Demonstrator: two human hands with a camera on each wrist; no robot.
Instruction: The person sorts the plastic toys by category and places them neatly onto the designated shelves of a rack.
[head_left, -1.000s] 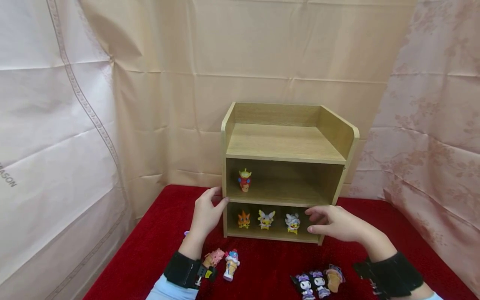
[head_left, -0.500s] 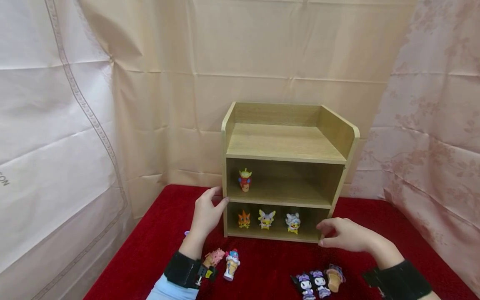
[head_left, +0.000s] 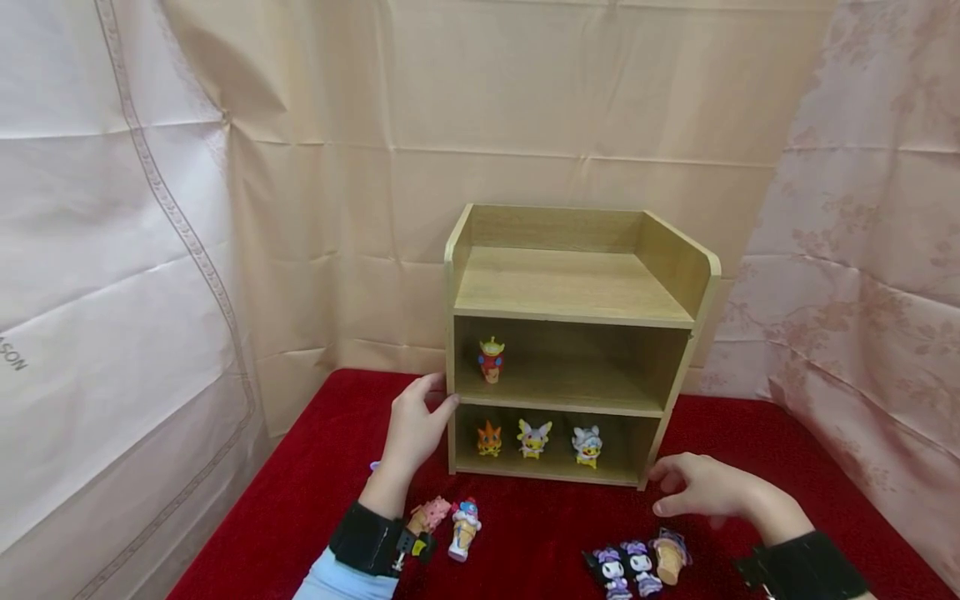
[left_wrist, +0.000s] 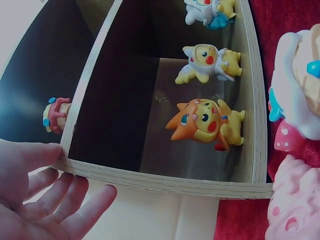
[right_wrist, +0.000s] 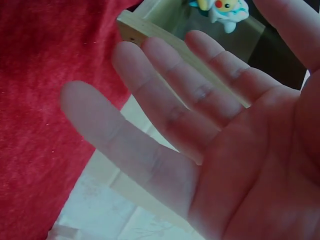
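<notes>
A wooden shelf unit (head_left: 573,287) stands on the red cloth. My left hand (head_left: 414,425) holds its left side panel, thumb at the front edge and fingers along the outer face, as the left wrist view shows. My right hand (head_left: 708,485), holding nothing, is beside the lower right corner, fingers spread in the right wrist view. On the bottom level stand an orange-hooded figurine (left_wrist: 207,125), a white-and-yellow figurine (left_wrist: 207,62) and a grey-white figurine (head_left: 587,447). A green-headed figurine in red (head_left: 491,360) stands at the left of the middle level.
In front of the shelf, a pink ice-cream-cone figurine (head_left: 430,514) and a blue-topped cone figurine (head_left: 465,529) lie near my left wrist. Two black-and-purple figurines (head_left: 626,571) and another cone figurine (head_left: 669,557) lie at the front right. Curtains (head_left: 570,100) hang behind and at both sides.
My right hand has moved from in front of the bottom level, beside the grey-white figurine, down and right past the shelf's lower right corner. My left hand and the figurines have stayed put.
</notes>
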